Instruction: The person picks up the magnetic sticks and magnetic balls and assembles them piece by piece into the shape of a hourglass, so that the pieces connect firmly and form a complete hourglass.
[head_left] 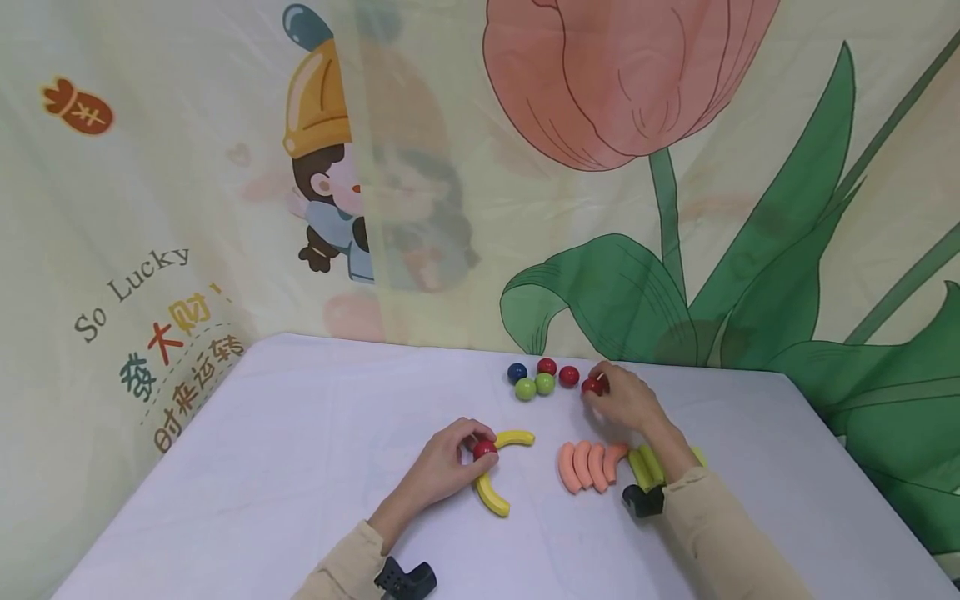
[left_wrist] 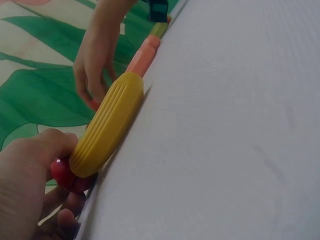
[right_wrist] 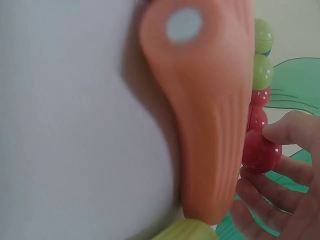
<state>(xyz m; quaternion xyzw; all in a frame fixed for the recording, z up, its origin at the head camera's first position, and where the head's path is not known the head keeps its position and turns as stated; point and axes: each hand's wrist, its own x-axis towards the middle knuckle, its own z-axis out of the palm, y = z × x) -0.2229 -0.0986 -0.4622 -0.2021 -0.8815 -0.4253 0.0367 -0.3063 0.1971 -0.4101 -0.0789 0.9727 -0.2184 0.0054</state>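
My left hand [head_left: 448, 463] grips a glossy red ball [head_left: 485, 450] between thumb and fingers. Two curved yellow pieces, an upper one [head_left: 516, 437] and a lower one [head_left: 492, 498], lie right by that ball. In the left wrist view, the ribbed yellow piece [left_wrist: 111, 125] partly covers the red ball [left_wrist: 64, 175]. Farther back, my right hand [head_left: 628, 400] pinches another red ball [head_left: 592, 387], which the right wrist view shows between thumb and fingers. Beside it a row of balls includes red [head_left: 568, 377], green [head_left: 526, 389] and dark blue [head_left: 517, 372] ones.
Several curved salmon-pink pieces [head_left: 588, 467] lie side by side on the white tabletop [head_left: 300, 467]. Yellow-green pieces [head_left: 647, 468] sit right of them, partly under my right forearm. Black wrist devices [head_left: 643, 501] hang at both cuffs. A printed curtain [head_left: 427, 167] stands behind the table.
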